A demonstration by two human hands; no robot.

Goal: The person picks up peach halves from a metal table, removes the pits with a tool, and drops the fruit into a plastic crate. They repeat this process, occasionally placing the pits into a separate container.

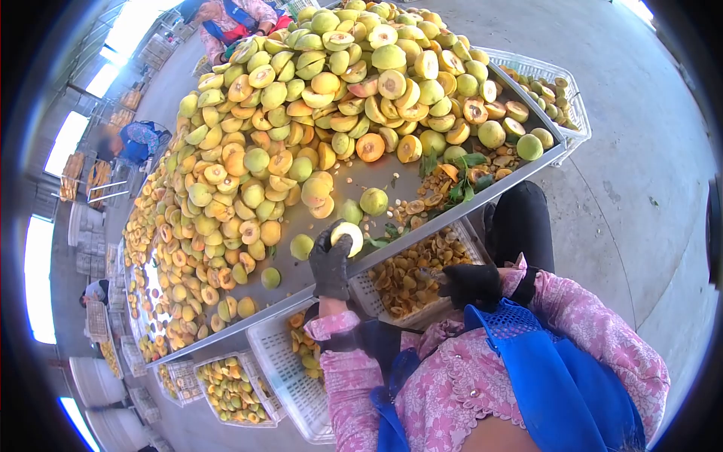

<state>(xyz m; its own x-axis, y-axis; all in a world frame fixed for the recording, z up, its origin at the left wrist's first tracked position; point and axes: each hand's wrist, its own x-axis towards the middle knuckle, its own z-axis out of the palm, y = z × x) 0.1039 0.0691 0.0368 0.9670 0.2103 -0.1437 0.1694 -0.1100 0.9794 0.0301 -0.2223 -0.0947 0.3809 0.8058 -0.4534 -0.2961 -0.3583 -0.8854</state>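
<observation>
My left hand [329,265], in a dark glove, grips a cut peach half [348,238] with its pale cut face showing. It is over the near rim of a metal table [312,218] heaped with peach halves [301,113]. My right hand [473,285], also gloved, is closed in front of my chest above a crate of pits and scraps [410,273]. A small thin thing seems to stick out from its fingers, too small to name. Near my left hand lie a few green-yellow peaches [373,201] on the bare metal.
Leaves and loose pits [467,177] lie at the table's right corner. White crates with peach halves [233,388] stand along the near side, and another crate [568,113] is past the right end. Co-workers [233,22] are across the table and farther left.
</observation>
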